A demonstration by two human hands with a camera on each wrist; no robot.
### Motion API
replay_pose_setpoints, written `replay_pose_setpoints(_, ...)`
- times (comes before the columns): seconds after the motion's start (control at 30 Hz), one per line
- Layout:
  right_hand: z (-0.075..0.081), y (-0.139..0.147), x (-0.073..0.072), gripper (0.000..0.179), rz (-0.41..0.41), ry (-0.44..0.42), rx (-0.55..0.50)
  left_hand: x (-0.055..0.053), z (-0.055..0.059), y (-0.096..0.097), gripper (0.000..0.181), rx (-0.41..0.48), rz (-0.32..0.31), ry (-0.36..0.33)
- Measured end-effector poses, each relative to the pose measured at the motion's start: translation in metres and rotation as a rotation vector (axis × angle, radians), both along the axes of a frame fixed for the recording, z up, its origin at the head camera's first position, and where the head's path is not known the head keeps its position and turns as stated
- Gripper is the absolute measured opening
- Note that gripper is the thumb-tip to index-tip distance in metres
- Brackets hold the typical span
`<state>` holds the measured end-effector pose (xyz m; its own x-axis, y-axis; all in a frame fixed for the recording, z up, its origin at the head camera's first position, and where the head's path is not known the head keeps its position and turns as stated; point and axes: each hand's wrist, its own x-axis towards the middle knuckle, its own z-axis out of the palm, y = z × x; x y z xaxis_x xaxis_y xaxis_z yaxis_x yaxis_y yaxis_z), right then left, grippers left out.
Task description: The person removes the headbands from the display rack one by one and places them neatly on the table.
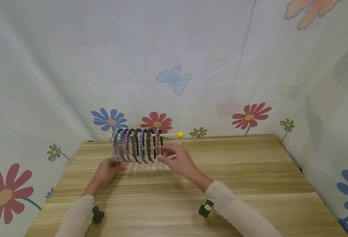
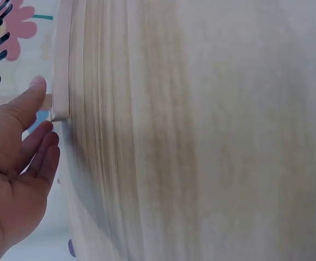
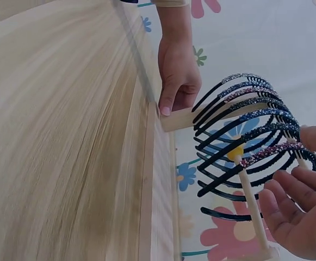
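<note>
Several glittery, toothed headbands hang in a row on a pale wooden rack. At the rack's left end, my left hand holds the base, thumb in front; in the left wrist view the left hand has its thumb and fingers either side of the rack's end. My right hand grips the rightmost, pink-glittered headband at its front. In the right wrist view, the right hand has its thumb against this pink headband, the other fingers loosely bent.
A yellow ball caps the rack's upper rod, which juts right past the headbands. The wood-grain table extends in front and to the right. A flower-printed cloth hangs behind. Each wrist carries a small black camera.
</note>
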<state>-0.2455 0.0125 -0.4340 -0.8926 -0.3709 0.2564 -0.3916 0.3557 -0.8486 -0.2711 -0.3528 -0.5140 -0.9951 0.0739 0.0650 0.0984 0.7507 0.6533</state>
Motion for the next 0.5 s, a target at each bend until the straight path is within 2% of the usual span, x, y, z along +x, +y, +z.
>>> replay_pose_setpoints(0.3,-0.0031,-0.0077,-0.0035,0.038,0.004,0.0,-0.032,-0.0041,-0.004,-0.0022,0.027,-0.038,-0.008,0.026)
replay_pose_setpoints(0.5,-0.0019,-0.011,-0.0049,0.039,-0.004,-0.03,-0.065,-0.0037,-0.0031,-0.0018,0.024,-0.062,-0.018,0.032)
